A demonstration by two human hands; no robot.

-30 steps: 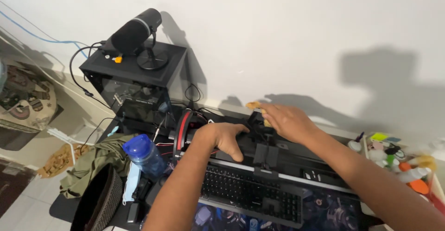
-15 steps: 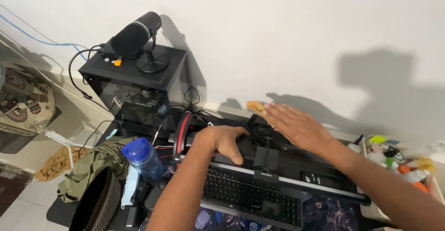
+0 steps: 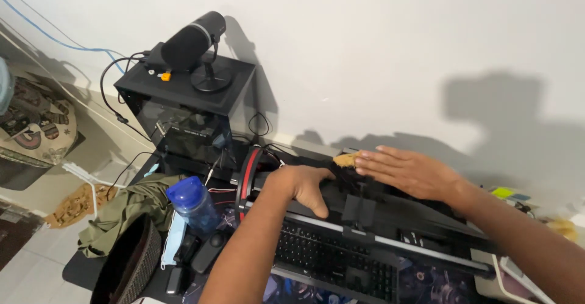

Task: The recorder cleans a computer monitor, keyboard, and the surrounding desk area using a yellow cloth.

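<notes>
Left hand (image 3: 301, 185) curled gripping black monitor (image 3: 390, 218) top edge, right hand (image 3: 405, 171) flat, open, pressing yellow cloth (image 3: 346, 159).

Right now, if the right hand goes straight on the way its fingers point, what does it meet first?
The right hand points left, and its fingertips are already at the small yellow-brown cloth. That comes first, though contact is unclear; the red-rimmed headphones lie further on.

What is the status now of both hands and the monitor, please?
Left hand grips the top edge of the flat black monitor. Right hand flat, on a yellow cloth at the far edge. Keyboard sits just below; nothing blocking.
</notes>
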